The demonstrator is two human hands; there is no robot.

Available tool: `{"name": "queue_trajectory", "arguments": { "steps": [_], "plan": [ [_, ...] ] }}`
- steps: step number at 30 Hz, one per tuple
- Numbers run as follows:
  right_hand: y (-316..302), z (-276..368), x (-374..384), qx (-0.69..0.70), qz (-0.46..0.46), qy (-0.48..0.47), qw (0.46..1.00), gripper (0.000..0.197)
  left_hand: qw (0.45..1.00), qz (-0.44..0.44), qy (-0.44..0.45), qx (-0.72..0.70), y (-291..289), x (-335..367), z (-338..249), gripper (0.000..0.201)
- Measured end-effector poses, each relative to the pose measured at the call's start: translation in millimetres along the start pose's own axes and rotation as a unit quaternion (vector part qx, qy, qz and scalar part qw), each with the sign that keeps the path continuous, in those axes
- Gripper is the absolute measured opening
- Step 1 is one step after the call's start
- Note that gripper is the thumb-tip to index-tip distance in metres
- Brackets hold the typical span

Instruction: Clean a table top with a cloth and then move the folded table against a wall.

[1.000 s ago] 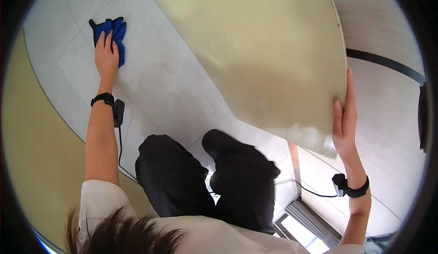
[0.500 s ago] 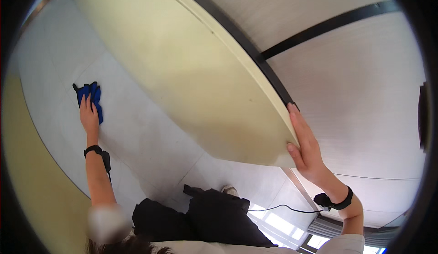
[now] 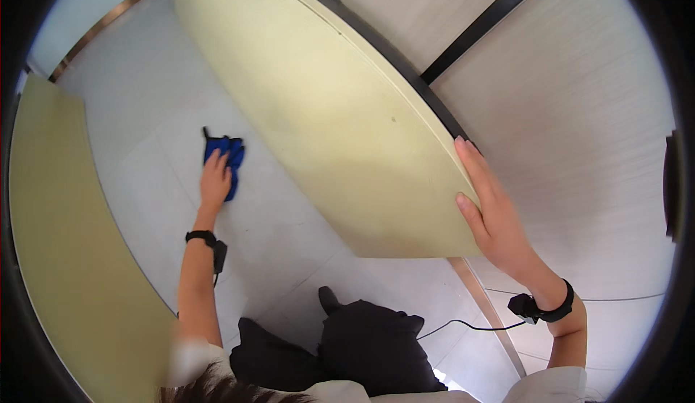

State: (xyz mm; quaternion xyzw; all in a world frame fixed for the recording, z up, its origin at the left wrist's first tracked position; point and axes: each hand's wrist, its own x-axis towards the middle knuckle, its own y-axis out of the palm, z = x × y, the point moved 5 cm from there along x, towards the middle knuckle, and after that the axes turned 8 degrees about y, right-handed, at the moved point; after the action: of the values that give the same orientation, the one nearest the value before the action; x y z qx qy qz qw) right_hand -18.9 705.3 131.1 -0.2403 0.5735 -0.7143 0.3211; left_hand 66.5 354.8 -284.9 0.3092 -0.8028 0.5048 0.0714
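Observation:
My left hand [image 3: 216, 180] is down on the pale floor, its fingers over a crumpled blue cloth [image 3: 232, 186] with a black edge and a black tab at the far end. Part of the cloth is hidden under the hand. On the right, my right hand [image 3: 494, 215] holds the near end of a large pale yellow panel [image 3: 340, 135]. Its thumb rests on the yellow face and the fingers lie along the edge, by a dark strip [image 3: 427, 95]. Each wrist wears a black band with a small box.
Another pale yellow surface [image 3: 72, 208] curves along the left side. Beyond the dark strip stands a light wall-like surface [image 3: 572, 128]. A brown strip [image 3: 116, 19] edges the floor at far left. A black cable [image 3: 470, 325] runs from my right wristband to my dark-clothed legs [image 3: 369, 345].
My left hand and the blue cloth have moved right, closer to the large panel. The whole view has shifted too. My right hand stays on the panel's edge.

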Motion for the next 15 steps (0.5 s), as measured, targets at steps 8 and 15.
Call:
{"name": "queue_trajectory", "arguments": {
  "steps": [8, 15],
  "plan": [
    [-41, 52, 45, -0.030, -0.068, -0.007, 0.997, 0.049, 0.976, 0.038, 0.191, -0.100, -29, 19, -100, 0.030],
    [-63, 71, 79, -0.062, -0.147, 0.033, 0.987, 0.046, 0.901, 0.137, 0.374, -0.171, -52, -4, -152, 0.027]
  ]
}}
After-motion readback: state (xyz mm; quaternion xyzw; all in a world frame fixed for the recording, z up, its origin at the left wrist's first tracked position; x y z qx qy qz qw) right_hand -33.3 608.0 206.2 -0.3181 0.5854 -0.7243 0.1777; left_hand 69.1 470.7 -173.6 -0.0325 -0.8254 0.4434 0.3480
